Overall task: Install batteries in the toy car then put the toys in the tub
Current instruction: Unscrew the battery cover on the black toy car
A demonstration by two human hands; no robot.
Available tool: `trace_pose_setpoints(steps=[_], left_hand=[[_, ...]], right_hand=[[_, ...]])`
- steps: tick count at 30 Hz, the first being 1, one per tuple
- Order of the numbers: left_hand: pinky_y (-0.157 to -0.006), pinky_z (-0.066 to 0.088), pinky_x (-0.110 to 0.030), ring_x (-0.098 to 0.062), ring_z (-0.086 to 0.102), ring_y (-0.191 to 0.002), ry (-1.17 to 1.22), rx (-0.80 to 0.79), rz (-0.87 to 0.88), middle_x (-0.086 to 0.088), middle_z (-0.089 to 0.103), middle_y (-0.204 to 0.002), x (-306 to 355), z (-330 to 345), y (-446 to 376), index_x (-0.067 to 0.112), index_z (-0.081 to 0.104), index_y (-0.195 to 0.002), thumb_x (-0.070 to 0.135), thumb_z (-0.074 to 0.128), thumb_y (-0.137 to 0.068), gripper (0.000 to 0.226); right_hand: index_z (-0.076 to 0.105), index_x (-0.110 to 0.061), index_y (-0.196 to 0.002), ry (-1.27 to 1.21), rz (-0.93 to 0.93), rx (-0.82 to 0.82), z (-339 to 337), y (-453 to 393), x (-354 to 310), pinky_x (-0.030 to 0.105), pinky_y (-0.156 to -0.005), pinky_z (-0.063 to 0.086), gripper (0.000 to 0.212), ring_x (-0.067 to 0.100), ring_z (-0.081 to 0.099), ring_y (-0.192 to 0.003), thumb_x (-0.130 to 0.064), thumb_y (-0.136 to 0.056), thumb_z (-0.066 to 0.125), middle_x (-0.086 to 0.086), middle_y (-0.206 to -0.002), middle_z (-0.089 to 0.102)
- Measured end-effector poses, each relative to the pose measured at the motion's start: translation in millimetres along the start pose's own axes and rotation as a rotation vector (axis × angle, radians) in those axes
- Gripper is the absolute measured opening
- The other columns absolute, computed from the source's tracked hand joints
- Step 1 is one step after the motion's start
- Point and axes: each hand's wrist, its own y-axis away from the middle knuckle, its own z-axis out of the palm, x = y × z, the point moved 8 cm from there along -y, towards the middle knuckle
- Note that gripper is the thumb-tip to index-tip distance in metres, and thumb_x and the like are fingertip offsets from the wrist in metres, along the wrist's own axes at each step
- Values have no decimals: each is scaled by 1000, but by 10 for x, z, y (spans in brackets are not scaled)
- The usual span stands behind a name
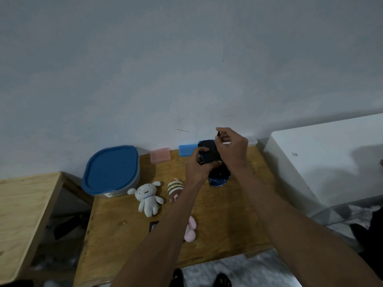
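The blue toy car point(216, 179) is held tipped up above the back of the wooden table point(228, 220), its dark underside facing me. My left hand point(196, 164) grips the car's left side. My right hand point(232, 148) is at the car's top, with a small dark thin object pinched in its fingertips; what it is I cannot tell. A grey tub with a blue lid point(110, 170), shut, stands at the table's back left. A white plush point(148, 196), a striped plush point(175, 188) and a pink plush point(190, 230) lie on the table.
A pink box point(160, 156) and a blue box point(187, 150) stand against the wall. A small dark card point(153, 226) lies near my left forearm. A lighter wooden table point(22, 208) is at the left, a white cabinet point(327, 162) at the right.
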Motion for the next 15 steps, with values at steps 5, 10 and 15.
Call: trace_pose_setpoints(steps=[5, 10, 15], left_hand=[[-82, 63, -46, -24, 71, -100, -31, -6, 26, -6, 72, -112, 36, 18, -41, 27, 59, -112, 21, 89, -71, 51], [-83, 62, -46, -24, 69, -103, -39, -29, 31, -6, 69, -114, 13, 46, -54, 26, 56, -112, 24, 89, -72, 52], [-84, 62, -45, -23, 69, -103, -62, -32, 39, -6, 68, -114, 13, 60, -69, 25, 55, -112, 22, 88, -74, 51]], right_hand=[[73, -11, -112, 31, 7, -15, 47, -15, 19, 23, -68, 58, 28, 11, 64, -70, -9, -85, 76, 5, -87, 71], [68, -13, -116, 9, 40, -25, 58, 1, 44, 28, -69, 60, 30, 14, 70, -75, -7, -87, 71, 5, -89, 74], [70, -13, -107, 34, 11, -34, 89, -1, 40, 25, -68, 59, 23, 11, 66, -76, -13, -85, 76, 3, -89, 72]])
